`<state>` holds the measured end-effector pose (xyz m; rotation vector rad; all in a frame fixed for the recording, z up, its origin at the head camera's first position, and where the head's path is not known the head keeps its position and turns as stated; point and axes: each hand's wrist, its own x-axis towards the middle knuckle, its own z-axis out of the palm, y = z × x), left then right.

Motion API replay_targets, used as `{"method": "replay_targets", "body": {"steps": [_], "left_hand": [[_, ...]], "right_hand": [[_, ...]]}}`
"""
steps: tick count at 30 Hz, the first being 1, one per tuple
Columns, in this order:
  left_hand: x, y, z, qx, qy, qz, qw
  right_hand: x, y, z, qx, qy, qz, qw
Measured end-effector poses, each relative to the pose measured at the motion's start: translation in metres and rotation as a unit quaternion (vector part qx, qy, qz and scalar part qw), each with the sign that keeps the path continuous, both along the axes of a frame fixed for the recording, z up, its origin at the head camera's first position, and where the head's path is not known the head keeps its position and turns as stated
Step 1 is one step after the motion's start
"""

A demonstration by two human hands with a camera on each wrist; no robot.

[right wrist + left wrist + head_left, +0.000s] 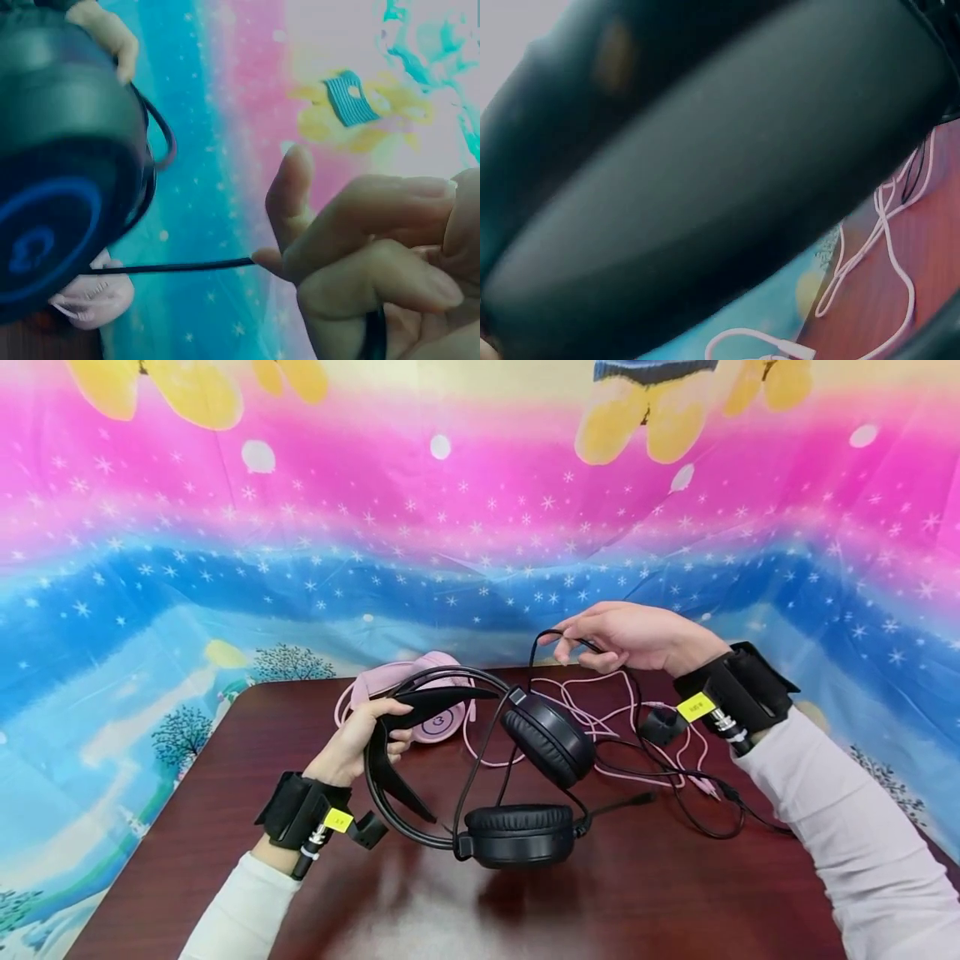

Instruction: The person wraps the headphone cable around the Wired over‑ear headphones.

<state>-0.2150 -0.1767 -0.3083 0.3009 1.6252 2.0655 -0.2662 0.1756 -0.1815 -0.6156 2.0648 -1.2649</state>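
Observation:
A pair of black over-ear headphones [517, 850] is held over the table by my left hand [348, 747], whose fingers and thumb grip the headband and its padded strap [427, 703]. Both ear cups point to the right, with a short microphone boom [622, 802] sticking out from the lower one. Above and right of them, my right hand [630, 637] holds the black headphone cable [532, 660] with curled fingers. In the right wrist view the cable [180, 267] runs taut to the fingers. Close up, the dark strap [705, 165] fills most of the left wrist view.
Pink headphones [442, 727] lie behind the black pair on the brown table [405, 893]. Their pink cable [491, 764] loops across the back right, tangled with more black cable [720, 835]. A colourful printed cloth [480, 527] hangs around the table.

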Motion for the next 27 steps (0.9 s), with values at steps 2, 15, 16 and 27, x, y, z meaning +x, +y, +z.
{"method": "replay_targets", "body": {"steps": [2,15,16,27], "left_hand": [[0.001,0.003,0.0,-0.01,-0.001,0.006,0.9999],[0.008,0.022,0.005,-0.07,-0.02,0.111,0.9912],[0.008,0.022,0.006,-0.073,-0.024,0.122,0.9895],[0.011,0.022,0.007,-0.087,-0.007,0.227,0.9699]], "right_hand": [[0.004,-0.003,0.002,0.007,0.002,0.014,1.0],[0.039,-0.022,0.004,0.042,0.065,0.028,0.997],[0.041,-0.023,0.004,0.045,0.072,0.027,0.996],[0.048,-0.027,0.002,0.127,0.21,-0.023,0.969]]}}
